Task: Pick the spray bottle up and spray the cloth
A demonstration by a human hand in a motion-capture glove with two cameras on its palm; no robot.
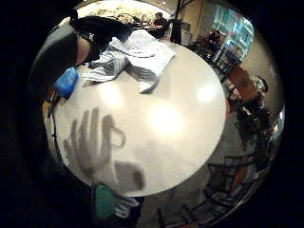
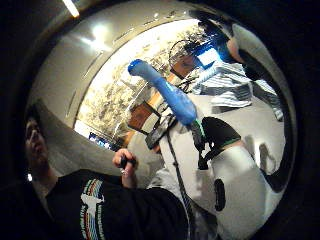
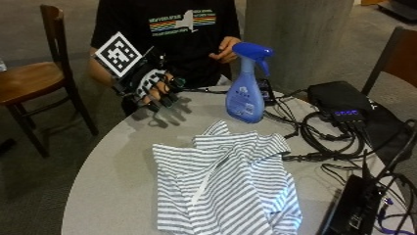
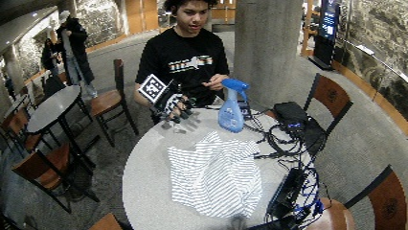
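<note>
While the bottle (image 3: pixel 246 88) stands upright and untouched near the far edge of the bench (image 3: pixel 117 166), you are at the very start: the reach, with nothing picked up yet. It is blue, with its trigger head on top and the nozzle pointing toward the cables (image 3: pixel 312 132) on the side away from your hand. The cloth (image 3: pixel 224 188), striped and crumpled, lies just in front of the bottle toward the middle of the bench, apart from it.

Your gloved right hand (image 3: pixel 153 88) hovers above the bench edge, beside the bottle but apart from it, with bare bench between. Its fingers (image 3: pixel 168 100) hang slightly spread and loosely bent, holding nothing; the little-finger palm view shows their shadow fanned out on the surface. Your bare hand is up at your chest, off the bench.

Next, I judge, you need to carry the hand across to the bottle, wrap it around the narrow neck below the head, and get a finger onto the trigger. The nozzle faces away from the cloth, so after lifting you will probably have to turn the bottle until it points down at the stripes. Mind the cables just beyond the bottle as you close in, since a nudge could tip it into them.
</note>
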